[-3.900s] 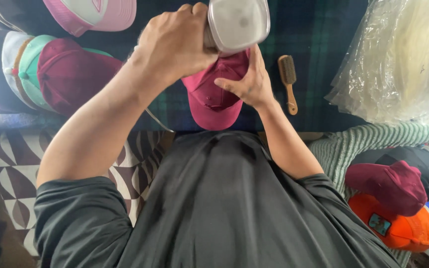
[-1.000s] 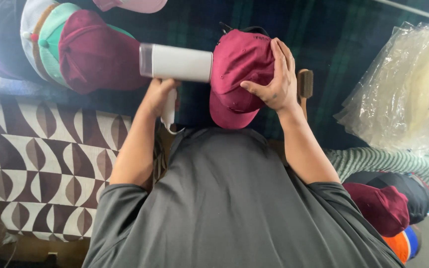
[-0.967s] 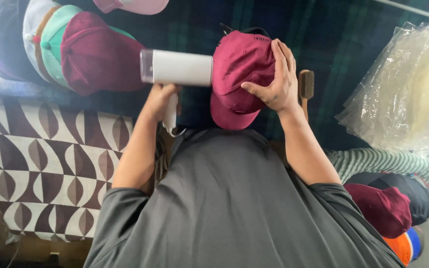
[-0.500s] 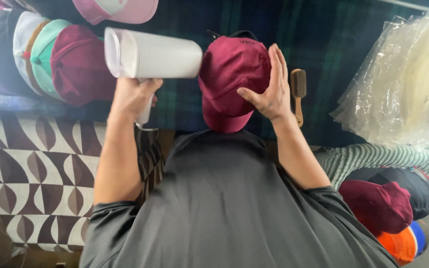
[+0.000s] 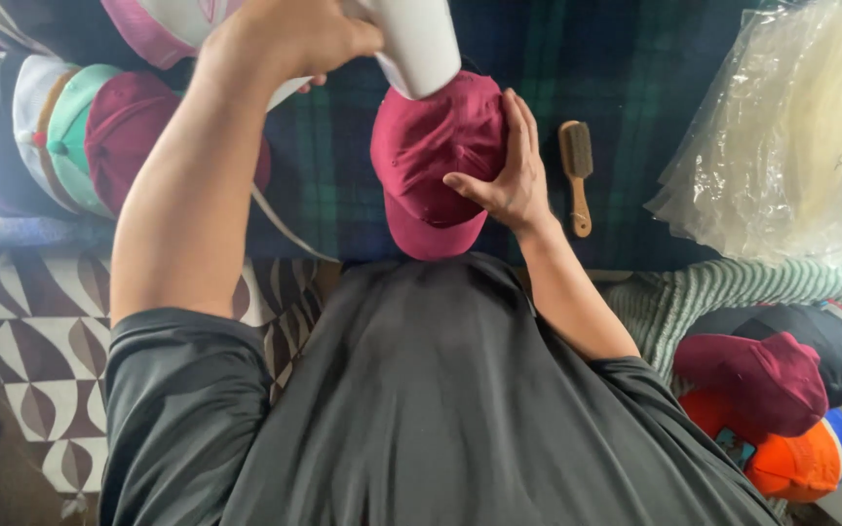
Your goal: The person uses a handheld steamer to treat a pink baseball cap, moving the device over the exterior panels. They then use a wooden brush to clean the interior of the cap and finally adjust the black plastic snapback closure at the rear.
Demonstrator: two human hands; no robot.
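Observation:
My right hand (image 5: pixel 504 170) grips a maroon baseball cap (image 5: pixel 431 161) by its crown, brim pointing toward my body, over a dark plaid cloth (image 5: pixel 343 156). My left hand (image 5: pixel 289 34) is raised at the top of the view, closed around the handle of a white hair-dryer-like device (image 5: pixel 416 44). The device's white barrel points down at the top of the cap and nearly touches it. A thin white cord (image 5: pixel 289 234) runs down from it across the cloth.
A row of caps in maroon, mint, white and pink (image 5: pixel 70 127) lies at upper left. A small wooden brush (image 5: pixel 577 170) lies right of the cap. A clear plastic bag (image 5: pixel 782 136) sits at right. More caps, maroon and orange (image 5: pixel 772 409), are stacked at lower right.
My left hand has lifted the white device from beside the cap up over it, so the barrel now points down at the crown. The right hand keeps its hold on the cap.

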